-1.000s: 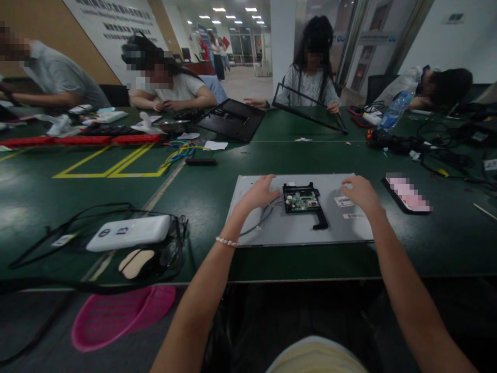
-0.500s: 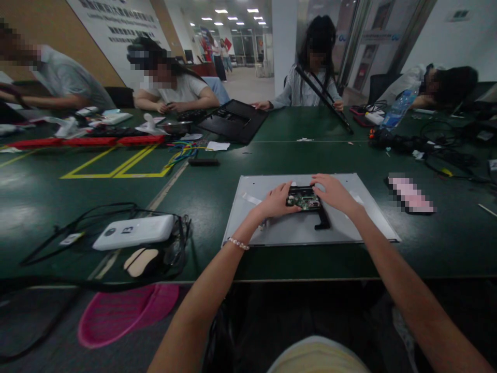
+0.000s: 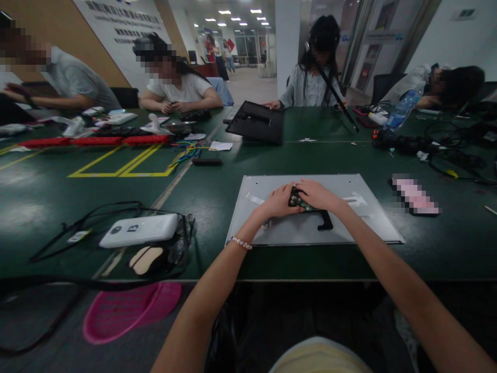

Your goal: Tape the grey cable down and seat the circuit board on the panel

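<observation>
Green table [image 3: 209, 194], gray panel [image 3: 291, 235] near. Left hand [image 3: 277, 200], right hand [image 3: 316, 195] curl over black bracket [image 3: 328, 220]; can't tell if pinching. Bracket likely light, stiff; board [image 3: 308, 206] probably fragile: hold edges.

White device [image 3: 139, 231]: "13"; wall sign [image 3: 121, 25]: lettering too blurred; glass-door sign [image 3: 382, 37]: unreadable

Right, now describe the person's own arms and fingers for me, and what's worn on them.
The left arm is bare, with a bracelet of small, pale round beads at the wrist. The right arm is bare too, wrist included; no sleeves show. The fingers are ungloved; whether they wear rings is too small to tell.
</observation>
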`<state>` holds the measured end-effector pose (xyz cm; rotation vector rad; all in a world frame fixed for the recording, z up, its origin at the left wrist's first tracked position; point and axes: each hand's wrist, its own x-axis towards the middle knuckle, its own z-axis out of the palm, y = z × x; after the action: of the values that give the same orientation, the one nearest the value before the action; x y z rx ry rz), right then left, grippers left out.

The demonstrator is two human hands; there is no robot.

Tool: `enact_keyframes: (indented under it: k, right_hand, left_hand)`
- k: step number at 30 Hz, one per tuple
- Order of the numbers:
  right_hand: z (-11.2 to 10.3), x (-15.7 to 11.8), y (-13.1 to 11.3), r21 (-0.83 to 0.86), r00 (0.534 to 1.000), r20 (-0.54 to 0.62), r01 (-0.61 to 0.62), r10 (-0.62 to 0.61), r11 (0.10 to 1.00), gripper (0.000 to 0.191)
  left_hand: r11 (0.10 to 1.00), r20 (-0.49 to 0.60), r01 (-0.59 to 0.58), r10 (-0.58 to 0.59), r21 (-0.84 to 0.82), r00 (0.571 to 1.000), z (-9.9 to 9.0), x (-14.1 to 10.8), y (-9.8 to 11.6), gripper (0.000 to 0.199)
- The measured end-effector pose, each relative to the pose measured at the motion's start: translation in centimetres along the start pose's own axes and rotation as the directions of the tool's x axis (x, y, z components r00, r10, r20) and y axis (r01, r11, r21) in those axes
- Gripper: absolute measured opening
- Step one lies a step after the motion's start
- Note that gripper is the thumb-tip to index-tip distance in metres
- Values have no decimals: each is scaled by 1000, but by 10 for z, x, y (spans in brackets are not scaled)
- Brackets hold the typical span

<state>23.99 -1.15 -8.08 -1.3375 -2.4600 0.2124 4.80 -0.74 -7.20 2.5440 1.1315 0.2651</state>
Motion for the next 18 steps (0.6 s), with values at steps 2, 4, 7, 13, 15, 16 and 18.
enact_keyframes:
  k: [2, 4, 7, 13, 15, 16, 18]
  right_hand:
    - [-1, 0, -2, -5, 1000, 2, -3, 3, 1000, 34]
    - [-3, 0, -4, -9, 1000, -14, -10, 10, 1000, 33]
    - [-5, 0, -6, -19, 998, -59, -28, 27, 999, 33]
    - [-17, -6, 9, -155, 968, -226, -148, 111, 977, 33]
    - [-23, -12, 21, -201, 946, -289, -209, 146, 957, 35]
    - [-26, -15, 27, -217, 935, -316, -238, 162, 947, 36]
    - [-29, -22, 38, -242, 918, -348, -286, 192, 927, 37]
  left_hand:
    - [1000, 6, 6, -6, 9, 1000, 0, 0, 1, 97]
    - [1000, 8, 13, -13, 19, 1000, 0, -1, 1, 97]
    - [999, 9, 26, -26, 35, 1000, 0, -1, 1, 99]
    - [997, 35, 35, -37, 72, 999, -1, -1, 4, 100]
    - [997, 35, 30, -33, 73, 999, -2, -1, 4, 101]
    - [997, 34, 29, -32, 72, 999, -2, -1, 4, 101]
    - [997, 37, 30, -33, 69, 999, -2, -1, 4, 101]
